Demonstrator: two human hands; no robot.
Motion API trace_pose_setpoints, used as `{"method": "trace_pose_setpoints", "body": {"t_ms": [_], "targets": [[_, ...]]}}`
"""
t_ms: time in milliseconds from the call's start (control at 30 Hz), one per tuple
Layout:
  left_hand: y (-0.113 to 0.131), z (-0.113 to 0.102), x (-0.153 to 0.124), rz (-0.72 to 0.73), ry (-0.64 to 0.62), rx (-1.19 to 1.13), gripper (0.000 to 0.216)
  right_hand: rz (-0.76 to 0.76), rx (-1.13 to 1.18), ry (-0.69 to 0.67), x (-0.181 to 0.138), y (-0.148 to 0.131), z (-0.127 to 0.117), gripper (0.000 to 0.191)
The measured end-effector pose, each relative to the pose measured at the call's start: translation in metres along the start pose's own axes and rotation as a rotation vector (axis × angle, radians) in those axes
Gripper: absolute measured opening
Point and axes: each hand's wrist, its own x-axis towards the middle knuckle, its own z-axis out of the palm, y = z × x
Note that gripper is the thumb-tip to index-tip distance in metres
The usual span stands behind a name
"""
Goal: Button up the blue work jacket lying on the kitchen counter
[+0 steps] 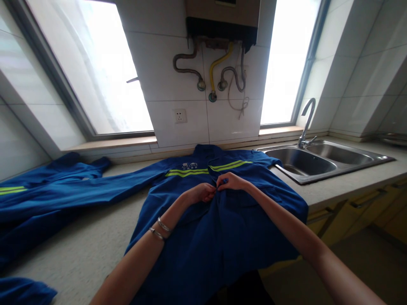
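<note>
A blue work jacket with yellow-green reflective stripes lies face up on the counter, its hem hanging over the front edge. My left hand and my right hand meet at the jacket's front opening, just below the stripes. Both pinch the fabric edges there, fingers closed. Two thin bangles circle my left wrist.
A second blue garment sprawls over the counter's left side, and a blue scrap shows at the bottom left. A steel double sink with a tap sits at the right. Behind are a wall socket, pipes and two windows.
</note>
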Motion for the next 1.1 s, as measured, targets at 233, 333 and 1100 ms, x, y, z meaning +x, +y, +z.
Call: {"method": "trace_pose_setpoints", "body": {"t_ms": [233,333,1100], "targets": [[0.001,0.005,0.002,-0.032,0.096,0.042,0.016,0.001,-0.038,0.002,0.0,0.003,0.003,0.032],[0.001,0.005,0.0,-0.017,0.06,0.06,0.023,0.008,-0.054,0.013,0.0,0.005,0.003,0.032],[-0.007,0.009,0.006,0.217,0.04,0.419,0.05,0.036,0.034,-0.071,-0.003,0.0,-0.001,0.035]]}}
